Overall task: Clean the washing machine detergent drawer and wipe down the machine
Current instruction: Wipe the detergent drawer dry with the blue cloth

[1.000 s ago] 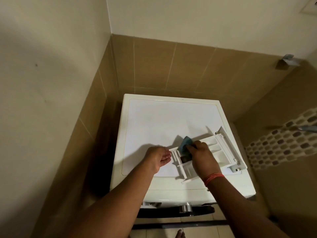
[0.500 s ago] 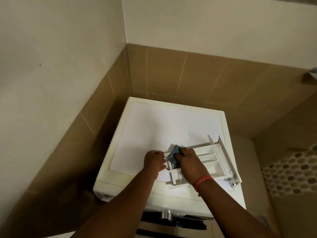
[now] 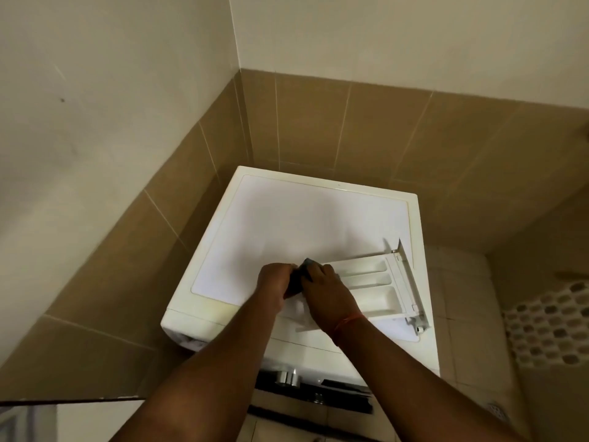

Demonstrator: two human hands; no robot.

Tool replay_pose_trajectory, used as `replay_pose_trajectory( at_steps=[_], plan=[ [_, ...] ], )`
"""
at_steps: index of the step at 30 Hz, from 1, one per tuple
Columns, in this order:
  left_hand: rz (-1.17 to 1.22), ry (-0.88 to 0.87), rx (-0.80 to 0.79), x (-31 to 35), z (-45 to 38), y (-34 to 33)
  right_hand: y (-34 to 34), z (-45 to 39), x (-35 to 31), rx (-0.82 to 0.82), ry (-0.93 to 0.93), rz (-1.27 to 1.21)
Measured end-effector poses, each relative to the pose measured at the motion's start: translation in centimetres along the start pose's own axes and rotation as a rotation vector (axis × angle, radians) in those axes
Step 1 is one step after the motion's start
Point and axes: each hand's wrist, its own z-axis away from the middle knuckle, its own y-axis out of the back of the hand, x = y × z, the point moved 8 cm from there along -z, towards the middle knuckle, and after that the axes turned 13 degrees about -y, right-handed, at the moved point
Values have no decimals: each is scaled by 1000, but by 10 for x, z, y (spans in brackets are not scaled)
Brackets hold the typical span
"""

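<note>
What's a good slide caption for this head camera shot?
Both hands scrub the detergent drawer atop the washing machine.

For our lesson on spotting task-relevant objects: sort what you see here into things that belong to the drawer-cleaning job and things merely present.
In the job:
detergent drawer
blue cloth
washing machine
left hand
right hand

Merely present:
red wrist thread
tiled wall
mosaic tiles
floor drain

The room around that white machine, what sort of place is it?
Probably a home bathroom or laundry corner: a white washing machine stands in a corner of tan wall tiles, with what looks like a floor drain at the lower right.
</note>
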Motion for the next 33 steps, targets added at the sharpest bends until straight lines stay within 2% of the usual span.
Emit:
replay_pose_trajectory(
  at_steps=[4, 9, 14, 17, 21, 28, 33],
  plan=[
    [54, 16, 70, -7, -1, 3, -1, 18, -3, -23, 24, 66],
    [26, 1, 5, -4, -1, 0, 2, 7, 3, 46, -70, 55],
    [50, 29, 4, -9, -7, 3, 2, 35, -1, 35, 19, 1],
    [77, 17, -16, -12, -9, 7, 28, 26, 27, 84, -87, -4],
    [89, -66, 15, -5, -21, 30, 49, 6, 87, 231, -407, -65],
    [-149, -214, -90, 3, -13, 27, -2, -18, 15, 0, -324, 167],
    [-201, -281, -93, 3, -17, 35, 0, -26, 21, -162, -243, 237]
  ],
)
